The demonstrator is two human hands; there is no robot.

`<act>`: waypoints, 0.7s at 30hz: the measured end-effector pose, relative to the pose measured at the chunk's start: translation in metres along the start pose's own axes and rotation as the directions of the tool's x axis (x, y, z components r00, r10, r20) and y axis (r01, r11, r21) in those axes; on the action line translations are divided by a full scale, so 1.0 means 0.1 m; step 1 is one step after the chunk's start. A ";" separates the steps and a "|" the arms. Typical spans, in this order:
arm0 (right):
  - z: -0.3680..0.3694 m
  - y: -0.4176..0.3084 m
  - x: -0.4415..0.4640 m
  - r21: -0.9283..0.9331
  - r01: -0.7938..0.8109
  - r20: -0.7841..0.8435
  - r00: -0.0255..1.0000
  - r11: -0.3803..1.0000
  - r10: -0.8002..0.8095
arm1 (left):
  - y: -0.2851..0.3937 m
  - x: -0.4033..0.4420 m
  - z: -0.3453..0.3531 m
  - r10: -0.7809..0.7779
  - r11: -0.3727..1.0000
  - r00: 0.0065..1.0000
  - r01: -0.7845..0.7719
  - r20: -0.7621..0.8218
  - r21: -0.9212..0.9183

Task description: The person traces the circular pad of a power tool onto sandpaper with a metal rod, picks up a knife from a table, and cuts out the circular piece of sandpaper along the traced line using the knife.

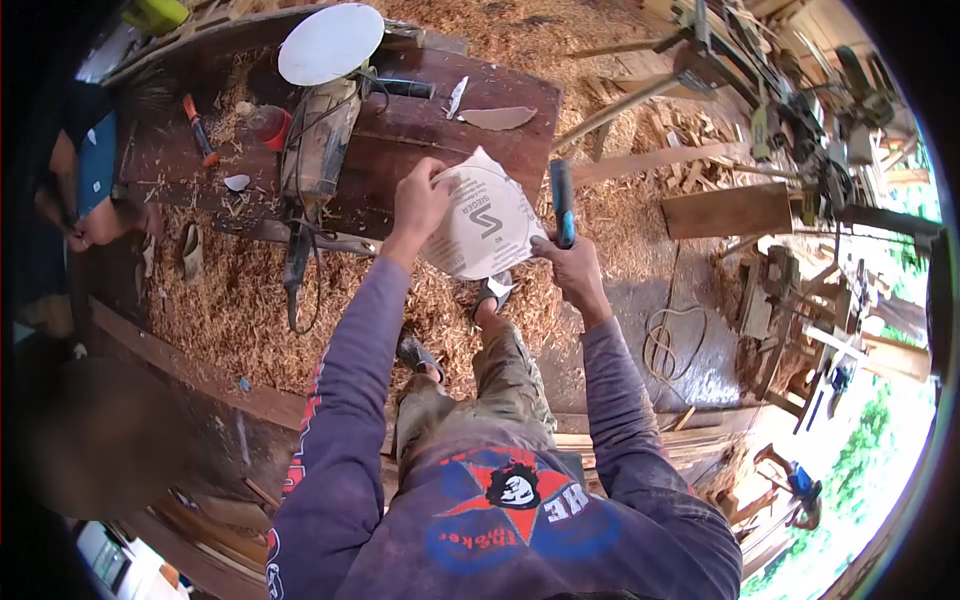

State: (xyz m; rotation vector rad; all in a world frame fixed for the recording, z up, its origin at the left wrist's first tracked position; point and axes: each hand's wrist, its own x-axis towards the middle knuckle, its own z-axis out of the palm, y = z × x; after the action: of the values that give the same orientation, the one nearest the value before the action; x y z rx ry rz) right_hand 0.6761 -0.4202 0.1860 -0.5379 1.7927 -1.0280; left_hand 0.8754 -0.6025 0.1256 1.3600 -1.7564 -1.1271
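Observation:
A pale sandpaper sheet [487, 222], printed backing up with "SIEGER", is held in front of me; its edge is partly rounded, with a pointed corner at the top. My left hand [422, 200] is closed on the sheet's left edge. My right hand [574, 270] pinches its lower right edge. The same hand also grips a blue-and-black utility knife [563, 205] that points upward; its blade cannot be made out. Below the sheet, a small white triangular scrap [500, 287] shows near my foot.
On the dark wooden table [450, 150] lie a corded power tool [325, 140] with a white disc [331, 45], an orange-handled tool [200, 130], a red cup [268, 127] and pale offcuts [498, 118]. Wood shavings cover the floor. Another person [95, 190] is at left; timber stands right.

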 end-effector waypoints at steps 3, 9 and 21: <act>-0.07 0.13 0.45 -0.314 0.040 -0.031 0.998 0.949 -0.052 | -0.19 0.48 0.19 -0.050 0.984 0.955 -0.003 0.293 0.180; -0.18 -0.17 0.74 0.506 0.110 -0.039 0.994 0.856 -0.105 | -0.15 0.97 0.44 0.190 0.767 0.839 -0.451 0.510 0.457; 0.93 -0.31 1.73 0.634 0.458 -0.149 0.863 0.623 -0.483 | -0.45 0.75 0.57 0.376 0.839 0.926 -0.354 0.031 0.413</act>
State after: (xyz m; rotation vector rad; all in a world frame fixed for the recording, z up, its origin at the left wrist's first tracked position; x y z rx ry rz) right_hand 0.6810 -0.6019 0.1043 -0.5810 1.1312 -1.9024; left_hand 0.8255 -0.6653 0.0597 1.1885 -2.1832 -0.5222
